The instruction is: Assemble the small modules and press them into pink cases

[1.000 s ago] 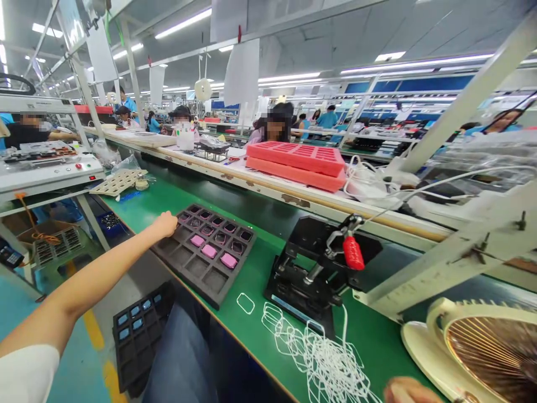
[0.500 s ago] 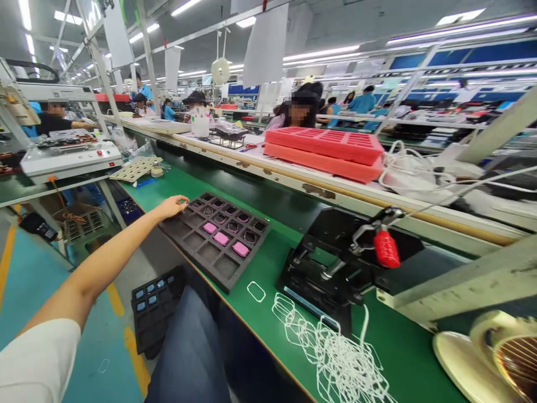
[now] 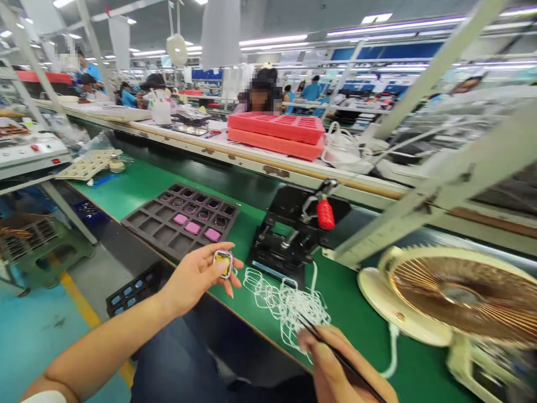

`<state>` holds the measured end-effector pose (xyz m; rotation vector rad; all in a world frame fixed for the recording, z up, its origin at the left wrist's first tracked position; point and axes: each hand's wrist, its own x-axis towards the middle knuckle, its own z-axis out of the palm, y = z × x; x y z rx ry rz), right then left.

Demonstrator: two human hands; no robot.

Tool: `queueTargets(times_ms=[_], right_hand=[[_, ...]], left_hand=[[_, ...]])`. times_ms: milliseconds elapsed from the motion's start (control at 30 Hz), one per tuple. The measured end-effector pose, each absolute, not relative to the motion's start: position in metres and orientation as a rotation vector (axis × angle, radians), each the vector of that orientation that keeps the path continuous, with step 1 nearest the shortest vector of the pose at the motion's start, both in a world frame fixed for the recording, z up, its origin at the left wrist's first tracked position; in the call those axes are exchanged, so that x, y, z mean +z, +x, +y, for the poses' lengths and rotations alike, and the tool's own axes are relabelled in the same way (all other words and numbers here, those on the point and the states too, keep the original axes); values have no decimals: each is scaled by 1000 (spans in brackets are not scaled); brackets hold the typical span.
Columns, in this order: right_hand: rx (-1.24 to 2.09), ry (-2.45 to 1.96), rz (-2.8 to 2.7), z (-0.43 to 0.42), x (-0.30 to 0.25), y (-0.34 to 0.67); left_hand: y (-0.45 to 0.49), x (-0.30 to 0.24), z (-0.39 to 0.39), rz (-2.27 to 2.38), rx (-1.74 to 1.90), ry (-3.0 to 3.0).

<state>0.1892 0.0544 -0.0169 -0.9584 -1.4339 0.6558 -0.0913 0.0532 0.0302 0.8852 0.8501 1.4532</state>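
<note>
Between the thumb and fingers of my left hand is a small watch case, rounded and silver-rimmed with yellow inside. That hand is over the bench's front edge, just in front of a dark foam tray. Pink pieces and dark framed pieces sit in several of the tray's pockets. My right hand grips black tweezers at the lower right. The tweezer tips point into a tangled pile of white ring gaskets and partly blend with it, so whether they hold one is unclear.
A black clamp fixture with a red handle stands behind the gaskets. To the right lies a fan. Red foam trays rest on the raised shelf, with a co-worker behind. Another dark tray is low at left.
My left hand has come from the tray's far left corner towards me and right, now showing the watch case. My right hand has entered view with tweezers. The view has turned right.
</note>
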Motion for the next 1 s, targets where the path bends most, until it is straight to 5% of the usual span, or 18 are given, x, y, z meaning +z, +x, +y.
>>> queueTargets(times_ms=[233,1000], right_hand=[[422,-505,-1829,58,28,144],[295,-469,-1952,49,-1,148]], left_hand=[[-34,42,33,832,1342,886],[-25,35,19,930,1305,872]])
